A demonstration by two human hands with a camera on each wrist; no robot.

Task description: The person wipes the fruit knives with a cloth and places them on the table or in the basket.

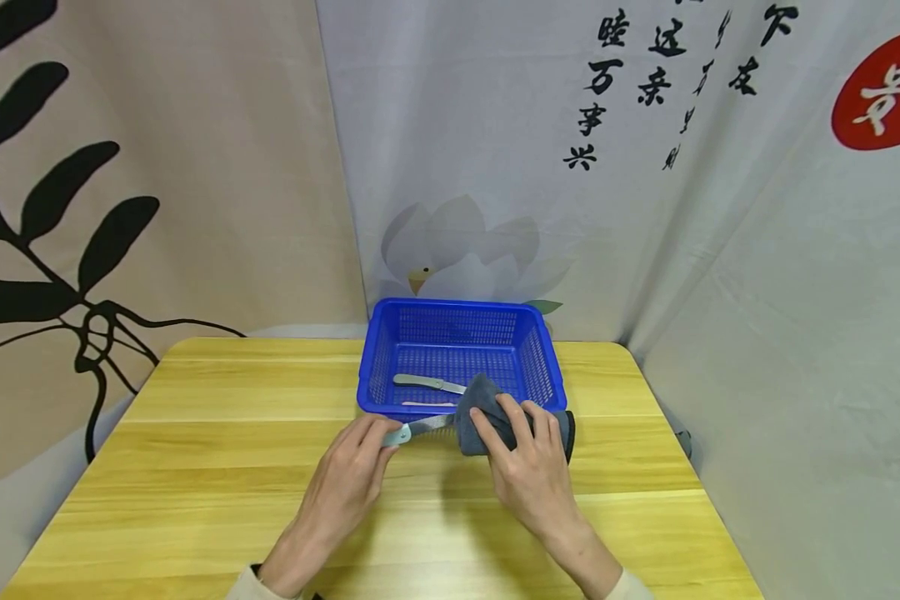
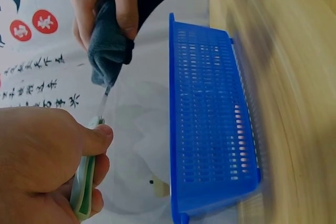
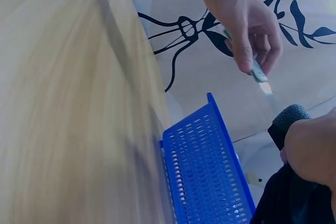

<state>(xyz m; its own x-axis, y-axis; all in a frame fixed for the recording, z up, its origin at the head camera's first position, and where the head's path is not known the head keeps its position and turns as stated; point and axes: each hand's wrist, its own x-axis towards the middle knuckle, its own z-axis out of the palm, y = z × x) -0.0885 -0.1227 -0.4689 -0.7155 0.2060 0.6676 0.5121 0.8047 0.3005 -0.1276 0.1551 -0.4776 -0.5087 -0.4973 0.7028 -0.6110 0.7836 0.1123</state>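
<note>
A folding-style knife (image 1: 397, 435) with a pale green handle is gripped in my left hand (image 1: 348, 473). Its blade points right, and the tip end is hidden inside a dark grey cloth (image 1: 474, 429). My right hand (image 1: 528, 471) holds this cloth bunched around the blade, fingers spread over its top. In the left wrist view, the thumb presses along the knife handle (image 2: 84, 184) and a short stretch of blade shows before the cloth (image 2: 107, 51). Both hands are raised at the near rim of the blue basket (image 1: 366, 375).
Inside the basket lies another knife (image 1: 420, 381) with a pale handle, its far end covered by the cloth. A thin pale item (image 1: 427, 404) lies nearer the front wall. The basket stands at the back of the wooden table (image 1: 217, 467), before a printed curtain (image 1: 450, 125).
</note>
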